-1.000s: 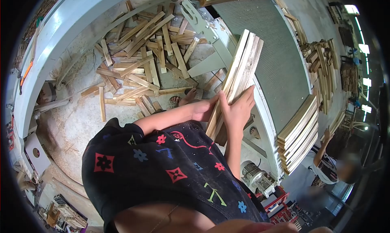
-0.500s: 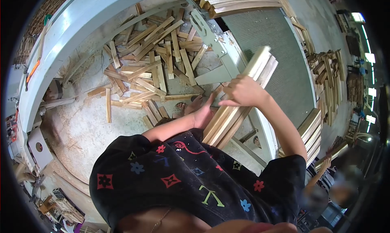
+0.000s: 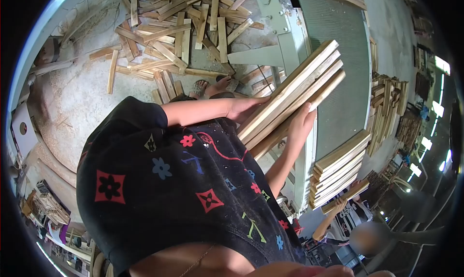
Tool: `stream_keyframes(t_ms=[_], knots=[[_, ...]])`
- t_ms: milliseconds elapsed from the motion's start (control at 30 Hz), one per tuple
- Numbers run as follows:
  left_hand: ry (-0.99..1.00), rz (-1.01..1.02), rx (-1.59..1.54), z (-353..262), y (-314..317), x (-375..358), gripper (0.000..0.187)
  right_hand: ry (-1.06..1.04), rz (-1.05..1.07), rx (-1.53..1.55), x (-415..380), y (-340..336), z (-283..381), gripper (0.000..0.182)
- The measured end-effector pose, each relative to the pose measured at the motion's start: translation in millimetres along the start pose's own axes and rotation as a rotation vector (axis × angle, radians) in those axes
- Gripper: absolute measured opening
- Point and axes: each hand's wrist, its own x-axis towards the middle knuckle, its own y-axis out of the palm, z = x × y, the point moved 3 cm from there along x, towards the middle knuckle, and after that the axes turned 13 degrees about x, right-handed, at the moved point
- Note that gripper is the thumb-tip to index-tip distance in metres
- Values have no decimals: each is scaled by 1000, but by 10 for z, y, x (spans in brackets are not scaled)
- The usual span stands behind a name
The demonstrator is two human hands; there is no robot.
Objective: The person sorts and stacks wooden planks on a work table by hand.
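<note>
A bundle of several wooden strips (image 3: 295,91) lies slantwise in front of my torso, held between both hands. My left hand (image 3: 245,108) grips its left side, with the fingers partly hidden behind the wood. On the right side, my right hand (image 3: 302,121) is closed against the outermost strip, its thumb side uppermost. The upper end of the bundle reaches over a green ribbed belt (image 3: 338,100); the lower end is close to my shirt.
A neat stack of strips (image 3: 340,168) sits at the belt's near end. Loose strips (image 3: 181,38) litter the floor at left, beside the pale machine frame (image 3: 285,35). At lower right a co-worker (image 3: 350,224) holds wood. More strips (image 3: 386,108) are piled beyond the belt.
My right hand has gone from over the top of the strips to their right side. The bundle has shifted slightly right and spread apart, and my view has moved.
</note>
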Motion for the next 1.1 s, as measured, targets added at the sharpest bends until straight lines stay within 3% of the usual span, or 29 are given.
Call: stream_keyframes(t_ms=[67, 167, 267, 400, 433, 533, 567, 633, 667, 767, 1100], knots=[[34, 14, -9, -19, 1, 15, 74, -47, 73, -46, -21, 49, 50, 43], [37, 28, -75, -5, -16, 7, 70, -400, -17, -173, 95, -38, 227, 42], [25, 2, -126, -90, 109, -132, 68, -340, 30, 9, 217, -46, 566, 42], [186, 311, -275, -305, 390, -164, 67, -341, 104, 329, 266, -102, 572, 42], [235, 385, -152, -438, 513, -212, 67, -356, 134, 372, 172, -132, 575, 45], [398, 320, -93, -802, 789, -294, 66, -381, 156, 516, -396, -354, 685, 59], [396, 298, -36, -901, 863, -347, 67, -359, 154, 575, -652, -365, 831, 69], [395, 245, 73, -1088, 970, -449, 69, -525, 131, 605, -1036, -407, 1020, 93], [401, 177, 158, -1161, 1073, -496, 70, -416, 112, 675, -1161, -408, 1115, 109], [396, 213, 108, -1258, 1179, -523, 60, -490, 9, 609, -1155, -425, 1023, 104], [360, 162, 129, -1374, 1246, -528, 59, -540, -5, 709, -1107, -445, 998, 108]])
